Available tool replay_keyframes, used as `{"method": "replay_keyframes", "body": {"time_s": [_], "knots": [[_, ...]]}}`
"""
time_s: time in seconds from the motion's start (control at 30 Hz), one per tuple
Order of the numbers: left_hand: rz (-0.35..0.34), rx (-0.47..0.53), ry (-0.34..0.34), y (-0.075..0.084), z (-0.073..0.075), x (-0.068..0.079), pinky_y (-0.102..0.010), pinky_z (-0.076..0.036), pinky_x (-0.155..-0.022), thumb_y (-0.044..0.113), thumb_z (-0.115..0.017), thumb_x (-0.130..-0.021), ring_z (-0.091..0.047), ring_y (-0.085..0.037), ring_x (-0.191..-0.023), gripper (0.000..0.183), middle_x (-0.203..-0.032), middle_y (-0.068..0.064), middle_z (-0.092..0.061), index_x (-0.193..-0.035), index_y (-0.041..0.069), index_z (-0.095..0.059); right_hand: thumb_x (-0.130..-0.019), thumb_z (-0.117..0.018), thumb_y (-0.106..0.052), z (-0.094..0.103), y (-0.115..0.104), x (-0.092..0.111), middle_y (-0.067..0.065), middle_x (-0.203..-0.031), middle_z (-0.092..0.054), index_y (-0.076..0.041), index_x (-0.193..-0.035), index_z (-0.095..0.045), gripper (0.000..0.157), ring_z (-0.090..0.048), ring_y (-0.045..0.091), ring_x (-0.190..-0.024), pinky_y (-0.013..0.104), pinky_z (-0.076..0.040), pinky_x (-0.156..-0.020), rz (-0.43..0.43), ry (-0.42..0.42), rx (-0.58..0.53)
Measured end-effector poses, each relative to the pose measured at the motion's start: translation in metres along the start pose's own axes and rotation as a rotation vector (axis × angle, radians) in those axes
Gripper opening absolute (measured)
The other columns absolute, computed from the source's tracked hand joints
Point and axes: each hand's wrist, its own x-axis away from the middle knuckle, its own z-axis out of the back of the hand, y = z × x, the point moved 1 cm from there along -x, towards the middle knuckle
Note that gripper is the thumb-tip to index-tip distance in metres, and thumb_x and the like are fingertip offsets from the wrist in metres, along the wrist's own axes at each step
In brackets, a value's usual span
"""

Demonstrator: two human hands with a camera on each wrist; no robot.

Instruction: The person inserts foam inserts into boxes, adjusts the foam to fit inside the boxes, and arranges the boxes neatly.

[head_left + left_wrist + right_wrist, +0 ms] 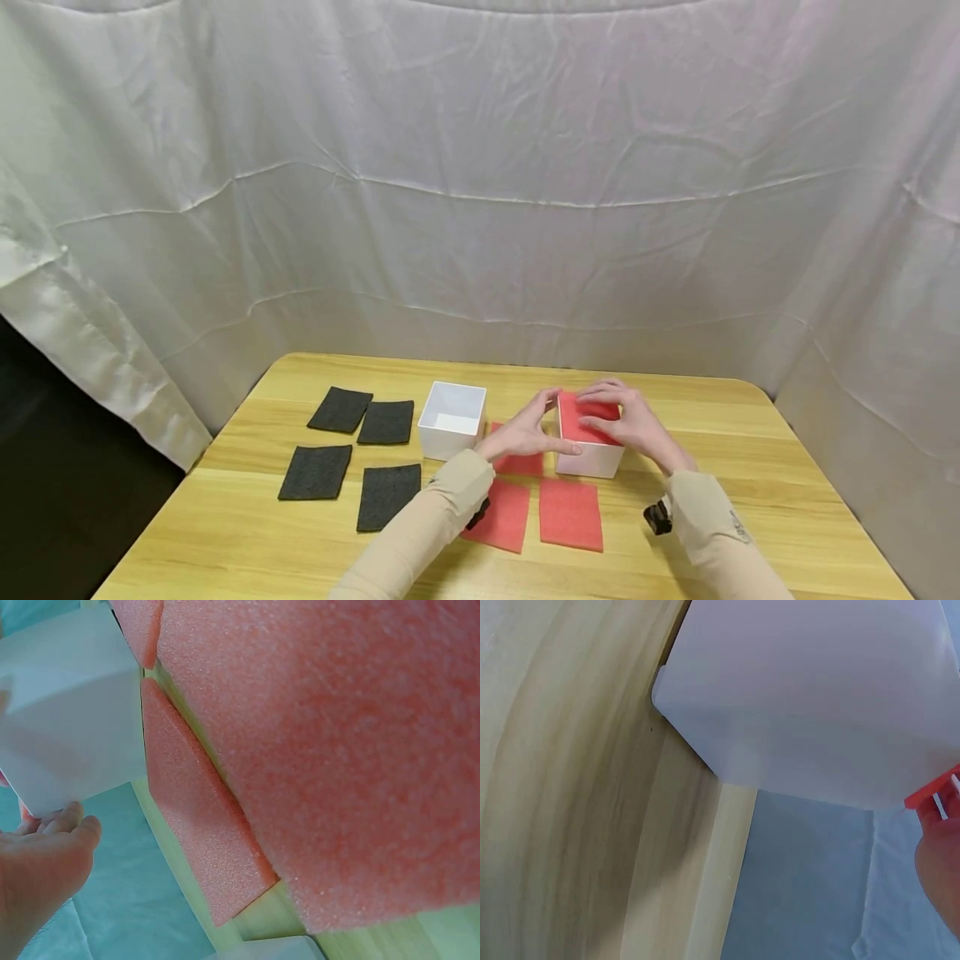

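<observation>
A red foam sheet point(573, 421) lies across the top of the white box point(588, 460) on the right. My left hand point(528, 432) holds this box at its left side, thumb along the front face and fingertips near the back corner. On top, my right hand point(626, 421) rests its fingers and thumb on the foam. In the right wrist view a red foam edge point(932, 787) sticks out at the box rim beside the fingers. More red foam sheets point(568, 515) lie in front of the box and to its left.
A second white box point(452, 408), open at the top, stands left of my left hand. Several black foam sheets point(315, 472) lie on the left of the wooden table point(720, 433). A pale curtain point(480, 208) hangs behind the table.
</observation>
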Motion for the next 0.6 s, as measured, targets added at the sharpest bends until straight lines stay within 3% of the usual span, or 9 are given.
{"method": "replay_keyframes", "body": {"time_s": [0.23, 0.6], "knots": [[0.001, 0.006, -0.001, 0.0004, -0.0002, -0.0005, -0.051, -0.033, -0.122, 0.033, -0.083, -0.084, -0.031, -0.029, -0.153, 0.098, -0.165, -0.009, -0.030, -0.159, 0.012, -0.023, -0.073, -0.087, -0.005, -0.0036, -0.0008, 0.0007, 0.009, -0.107, -0.078, -0.005, -0.104, -0.079, 0.032, -0.066, 0.030, -0.106, 0.039, -0.055, -0.093, 0.034, -0.055, -0.014], [0.017, 0.009, 0.002, 0.0004, -0.0008, 0.0002, -0.052, -0.032, -0.122, 0.033, -0.083, -0.083, -0.031, -0.027, -0.153, 0.102, -0.166, -0.009, -0.029, -0.160, 0.010, -0.021, -0.078, -0.086, -0.010, -0.0065, -0.0008, 0.0015, 0.012, -0.113, -0.077, -0.004, -0.109, -0.077, 0.033, -0.067, 0.037, -0.111, 0.050, -0.054, -0.096, -0.035, -0.151, -0.027]]}}
